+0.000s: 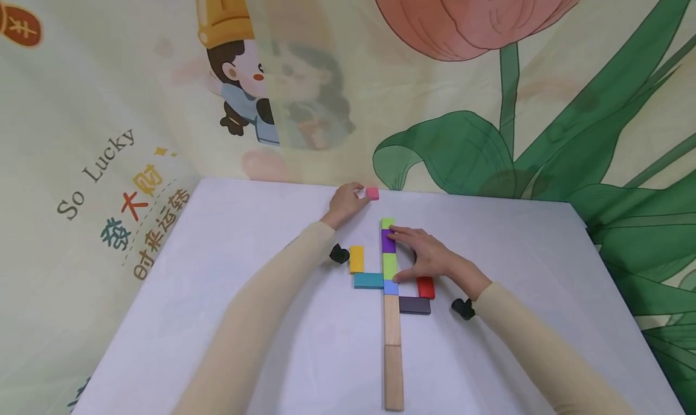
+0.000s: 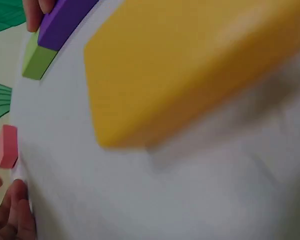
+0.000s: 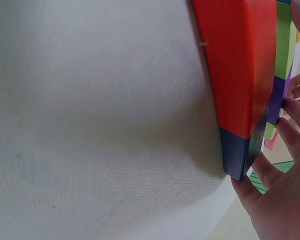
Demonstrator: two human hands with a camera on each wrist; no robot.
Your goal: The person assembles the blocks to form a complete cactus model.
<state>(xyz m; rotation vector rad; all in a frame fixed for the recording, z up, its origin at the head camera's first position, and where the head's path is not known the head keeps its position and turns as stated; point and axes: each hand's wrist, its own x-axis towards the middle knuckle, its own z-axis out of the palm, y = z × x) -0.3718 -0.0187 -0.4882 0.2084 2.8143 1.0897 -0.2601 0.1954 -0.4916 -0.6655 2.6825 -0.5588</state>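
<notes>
My left hand is at the far table edge, fingertips beside a small pink block. In the left wrist view that block stands by a fingertip; firm contact is unclear. Over a straight row of blocks reaches my right hand. Its fingertips rest on the purple block, and its thumb is by the lower green block. Another green block tops the row; a blue block and two plain wooden blocks continue it nearer me.
Left of the row lie a teal block and a yellow block. On the right are a dark block and a red block, partly under my hand. Everything lies on a white-covered table before a printed cloth.
</notes>
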